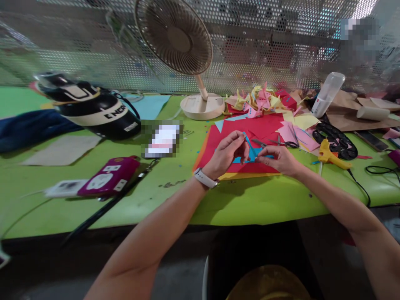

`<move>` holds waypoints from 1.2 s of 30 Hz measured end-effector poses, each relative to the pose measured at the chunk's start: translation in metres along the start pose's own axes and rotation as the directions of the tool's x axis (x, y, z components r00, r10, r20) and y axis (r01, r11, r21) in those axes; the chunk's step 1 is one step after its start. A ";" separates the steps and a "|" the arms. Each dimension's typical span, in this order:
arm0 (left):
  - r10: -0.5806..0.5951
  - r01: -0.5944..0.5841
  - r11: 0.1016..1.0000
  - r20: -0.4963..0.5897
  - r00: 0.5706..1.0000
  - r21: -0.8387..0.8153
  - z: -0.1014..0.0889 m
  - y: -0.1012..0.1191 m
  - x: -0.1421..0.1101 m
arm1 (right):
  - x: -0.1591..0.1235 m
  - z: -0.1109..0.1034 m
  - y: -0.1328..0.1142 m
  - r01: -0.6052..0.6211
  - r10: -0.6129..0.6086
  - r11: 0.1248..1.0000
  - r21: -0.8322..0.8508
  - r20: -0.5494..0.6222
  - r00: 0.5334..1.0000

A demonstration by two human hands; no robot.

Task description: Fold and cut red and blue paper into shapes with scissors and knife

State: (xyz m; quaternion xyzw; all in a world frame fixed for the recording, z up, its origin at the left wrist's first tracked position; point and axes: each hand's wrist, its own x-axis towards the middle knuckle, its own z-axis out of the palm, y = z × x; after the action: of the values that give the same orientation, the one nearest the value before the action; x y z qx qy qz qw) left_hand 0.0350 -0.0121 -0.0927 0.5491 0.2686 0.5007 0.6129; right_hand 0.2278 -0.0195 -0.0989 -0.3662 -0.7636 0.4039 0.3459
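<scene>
Between both hands is a piece of folded blue paper (250,143), raised just above a red paper sheet (250,125). My left hand (229,152), with a white watch on the wrist, pinches its upper left part. The fingertips of my right hand (275,159) close on its right side. More blue paper shows beneath and beside the fingers; whether it is the same piece I cannot tell. Just behind my right hand lie dark-handled scissors (290,144) on the red sheet. Pink paper pieces (298,135) rest to the right of them.
A pile of folded pink and yellow paper shapes (262,100) sits at the back beside a fan (203,106). A yellow glue gun (333,156) with a cord is at right. To the left are a black bottle (103,114), a phone (162,139) and a purple case (109,177).
</scene>
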 end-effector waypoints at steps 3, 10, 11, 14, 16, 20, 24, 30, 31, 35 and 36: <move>0.016 -0.016 1.000 -0.065 0.998 0.007 0.000 -0.005 0.002 | 0.000 0.000 0.000 -0.038 0.037 0.994 0.105 0.018 0.999; 0.079 -0.075 0.996 -0.109 0.991 0.043 0.009 -0.016 0.002 | 0.000 0.006 0.000 -0.043 0.062 0.984 0.175 -0.102 0.993; 0.086 -0.080 0.995 -0.110 0.990 0.054 0.010 -0.016 0.001 | 0.001 0.007 0.001 -0.039 0.058 0.985 0.170 -0.106 0.993; 0.054 -0.052 0.998 -0.133 0.990 0.017 0.012 -0.016 0.000 | 0.000 0.008 0.001 -0.044 0.058 0.988 0.151 -0.090 0.994; 0.003 -0.012 0.998 -0.137 0.991 -0.068 0.013 -0.014 0.000 | 0.000 0.009 0.001 -0.053 0.061 0.990 0.132 -0.059 0.996; -0.073 0.029 0.978 -0.211 0.975 -0.206 0.009 -0.004 0.002 | -0.003 0.009 -0.004 -0.068 0.063 0.995 0.075 0.075 0.995; -0.125 0.065 0.972 -0.262 0.957 -0.228 0.000 0.006 0.006 | -0.004 -0.006 -0.012 -0.056 0.052 0.998 0.012 0.236 0.970; -0.197 0.150 0.958 -0.183 0.963 -0.244 -0.006 0.007 0.012 | -0.001 -0.058 -0.012 -0.122 0.121 0.834 -0.538 -0.038 0.992; -0.199 0.154 0.960 -0.181 0.963 -0.235 -0.007 0.006 0.013 | -0.001 -0.065 -0.010 -0.150 0.141 0.750 -0.644 -0.066 0.988; -0.151 0.118 0.980 -0.215 0.965 -0.160 -0.007 0.002 0.012 | -0.001 -0.084 0.001 -0.145 0.231 0.608 -0.781 -0.001 0.973; -0.135 0.107 0.985 -0.218 0.966 -0.137 -0.007 0.001 0.011 | -0.001 -0.086 0.004 -0.143 0.262 0.602 -0.786 0.024 0.965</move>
State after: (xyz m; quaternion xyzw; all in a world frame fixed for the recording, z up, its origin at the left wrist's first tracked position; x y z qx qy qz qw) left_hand 0.0328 0.0011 -0.0914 0.4319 0.3384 0.5373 0.6406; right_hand 0.2999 0.0126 -0.0651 -0.5350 -0.8378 0.0954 0.0524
